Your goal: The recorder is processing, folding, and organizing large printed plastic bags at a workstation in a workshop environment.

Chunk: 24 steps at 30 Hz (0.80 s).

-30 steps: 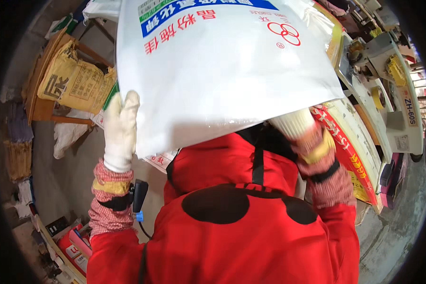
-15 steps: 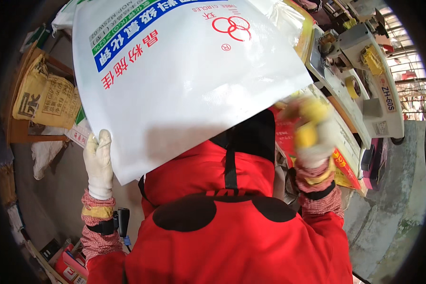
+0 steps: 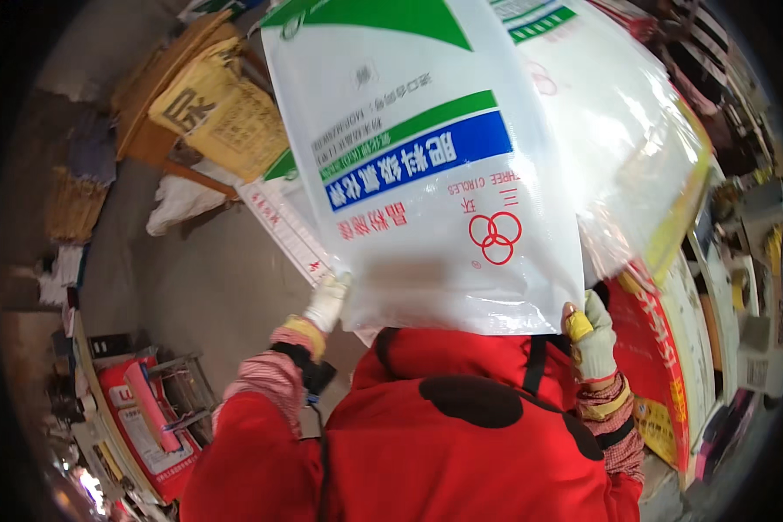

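A white woven plastic sack (image 3: 531, 183) with green and blue bands, red lettering and three linked red rings hangs before me, its printing upside down. At its near left corner, my left hand (image 3: 328, 300) in a white glove is closed on the edge. My right hand (image 3: 595, 339), gloved as well and with yellow wrapping on a finger, pinches the near right corner. The near edge is stretched almost straight between both hands, just above my red jacket (image 3: 461, 452). Whether the sack holds anything cannot be told.
Similar white sacks (image 3: 622, 113) lie at the far right beside a red printed sack (image 3: 639, 348). A pale machine (image 3: 761, 348) stands at the right. Far left, a yellow sack (image 3: 226, 113) rests on a wooden frame (image 3: 139, 122). Red packages (image 3: 161, 461) sit at the lower left.
My right hand has come from the blur at the right to the sack's near right corner and grips it. My left hand has moved inward with its corner; the sack is now squarer to me.
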{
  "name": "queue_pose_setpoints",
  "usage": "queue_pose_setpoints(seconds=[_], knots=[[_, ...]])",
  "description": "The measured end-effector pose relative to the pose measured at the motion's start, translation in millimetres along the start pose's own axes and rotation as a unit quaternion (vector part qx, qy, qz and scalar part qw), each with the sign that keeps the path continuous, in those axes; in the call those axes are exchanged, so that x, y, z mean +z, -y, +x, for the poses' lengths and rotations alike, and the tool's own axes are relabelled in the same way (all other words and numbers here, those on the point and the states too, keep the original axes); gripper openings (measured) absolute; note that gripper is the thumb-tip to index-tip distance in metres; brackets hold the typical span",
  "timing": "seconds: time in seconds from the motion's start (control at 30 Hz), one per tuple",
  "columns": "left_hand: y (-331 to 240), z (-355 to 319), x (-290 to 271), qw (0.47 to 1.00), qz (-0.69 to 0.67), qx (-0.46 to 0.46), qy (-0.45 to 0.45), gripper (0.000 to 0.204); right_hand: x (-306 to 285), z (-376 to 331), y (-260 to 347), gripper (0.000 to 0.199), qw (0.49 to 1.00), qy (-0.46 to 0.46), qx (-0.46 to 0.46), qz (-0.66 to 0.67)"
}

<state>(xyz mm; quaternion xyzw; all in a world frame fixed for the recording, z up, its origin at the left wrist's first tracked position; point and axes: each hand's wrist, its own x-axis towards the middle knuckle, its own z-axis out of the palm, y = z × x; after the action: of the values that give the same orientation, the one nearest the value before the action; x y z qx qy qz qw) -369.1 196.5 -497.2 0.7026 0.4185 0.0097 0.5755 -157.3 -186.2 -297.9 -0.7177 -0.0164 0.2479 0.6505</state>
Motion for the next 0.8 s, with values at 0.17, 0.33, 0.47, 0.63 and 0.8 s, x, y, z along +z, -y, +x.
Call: queue_pose_setpoints(seconds=[0.17, 0.33, 0.47, 0.63, 0.8], knots=[[15.2, -37.6, 41.6, 0.982, -0.179, -0.035, -0.057, 0.029, 62.4, 48.3, 36.1, 0.045, 0.905, -0.017, -0.338, -0.259], [89.8, -30.8, 18.7, 0.974, -0.095, -0.084, -0.188, 0.021, 118.8, 112.0, 41.1, 0.028, 0.790, 0.162, -0.360, -0.468], [63.2, -42.8, 23.0, 0.948, -0.137, -0.122, -0.259, 0.021, 128.5, 233.5, -68.7, 0.019, 0.828, 0.156, -0.285, -0.456], [41.2, -34.9, 27.0, 0.946, -0.016, -0.144, -0.290, 0.018, 126.9, 303.5, -137.3, 0.022, 0.884, 0.130, -0.203, -0.401], [77.2, 14.9, 46.8, 0.938, -0.079, -0.170, -0.293, 0.015, 107.7, 282.5, -126.8, 0.048, 0.785, 0.160, -0.187, -0.569]])
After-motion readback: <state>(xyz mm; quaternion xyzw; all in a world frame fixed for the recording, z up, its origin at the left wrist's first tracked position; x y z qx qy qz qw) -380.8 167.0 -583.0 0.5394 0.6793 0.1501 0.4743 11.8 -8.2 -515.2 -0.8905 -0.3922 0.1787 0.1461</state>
